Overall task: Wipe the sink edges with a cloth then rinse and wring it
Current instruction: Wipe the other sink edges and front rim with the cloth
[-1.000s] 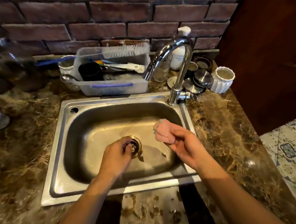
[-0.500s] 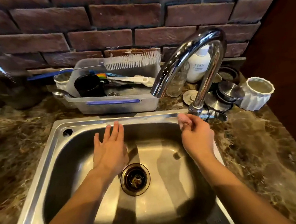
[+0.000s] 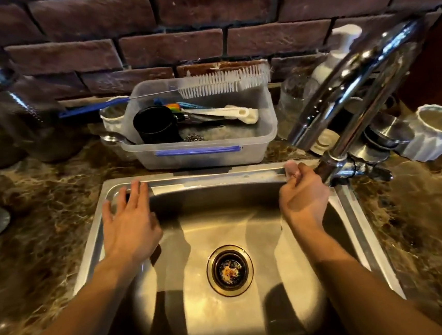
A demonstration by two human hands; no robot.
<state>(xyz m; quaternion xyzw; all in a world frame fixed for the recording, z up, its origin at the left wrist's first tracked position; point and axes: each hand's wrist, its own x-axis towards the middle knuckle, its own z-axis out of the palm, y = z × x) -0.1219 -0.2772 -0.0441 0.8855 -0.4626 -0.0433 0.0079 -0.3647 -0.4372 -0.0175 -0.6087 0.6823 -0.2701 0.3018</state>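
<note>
Right hand (image 3: 302,194) fingers clutch pink cloth (image 3: 291,166) on sink (image 3: 215,175) back edge; left hand (image 3: 128,216) fingers spread, empty. Wiping underway; rinsing, wringing remain.

At twelve o'clock a clear plastic tub (image 3: 202,153) sits on the marble counter (image 3: 42,200) against the brick wall (image 3: 170,48), holding a black cup (image 3: 155,125) and a steel scourer (image 3: 195,137); a white bottle brush (image 3: 223,82) lies across its rim. At three o'clock stands a white ribbed cup (image 3: 436,133).
</note>
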